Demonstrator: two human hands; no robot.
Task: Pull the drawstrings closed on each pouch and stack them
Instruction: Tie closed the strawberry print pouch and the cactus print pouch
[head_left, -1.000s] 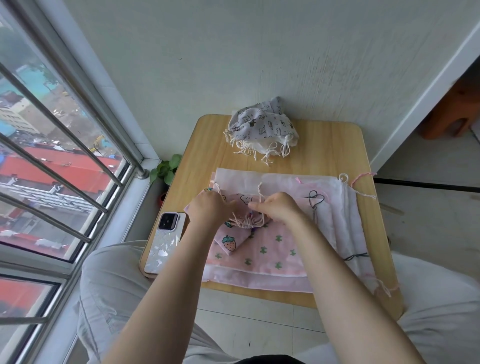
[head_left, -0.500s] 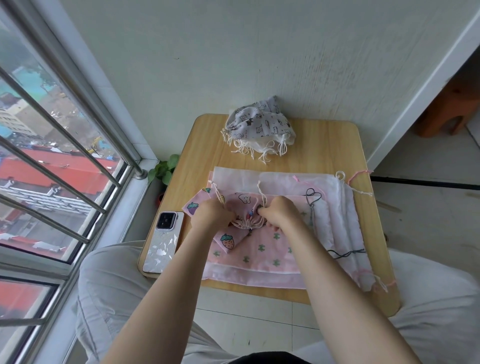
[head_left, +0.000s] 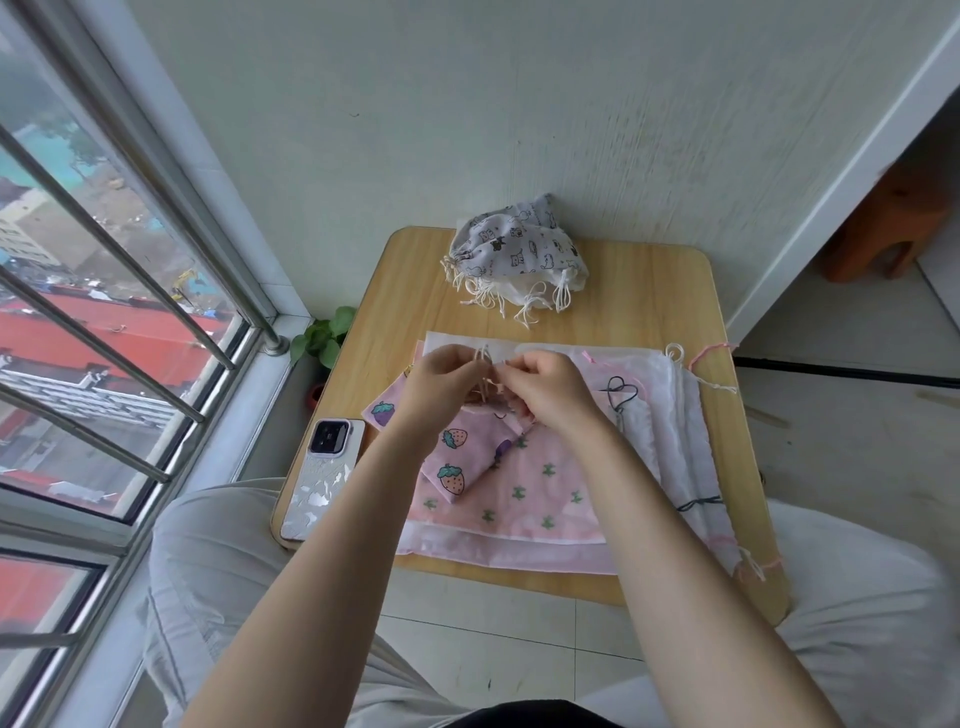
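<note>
Strawberry pouch (head_left: 457, 457) gathered between left hand (head_left: 441, 384) and right hand (head_left: 550, 389)

The mouth of the strawberry pouch (head_left: 457, 460) is hidden behind the left hand (head_left: 441, 387) and right hand (head_left: 553, 389), so its degree of closure cannot be determined, and the fingertips of both hands are concealed where they meet at the drawstring (head_left: 482, 358). The flat pouches (head_left: 550, 499) beneath are partly covered by the strawberry pouch and the right forearm; their number cannot be counted. The white pouch under the cat-print pouch (head_left: 519, 247) is mostly covered, and both forearms are cut off by the bottom edge.
</note>
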